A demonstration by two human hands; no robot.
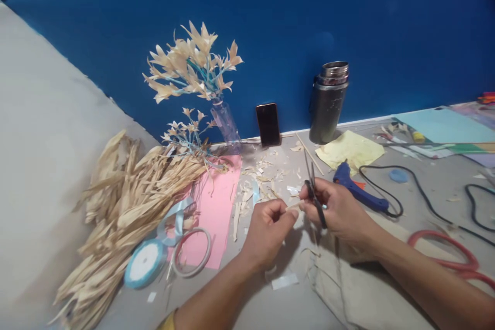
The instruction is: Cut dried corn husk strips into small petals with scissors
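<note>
Between thumb and fingers, my left hand pinches a small pale strip of corn husk. My right hand is closed around a pair of black-handled scissors, their blades pointing up and away from me. The fingertips of both hands meet at the husk piece. Husk scraps lie scattered on the table just beyond them. Right of my right hand rests a blue glue gun with a black cord.
Dried corn husks are heaped at left, beside a blue ribbon spool, a tape roll and pink paper. Husk flowers stand in a clear bottle. A phone and a flask line the wall. Red-handled scissors lie right.
</note>
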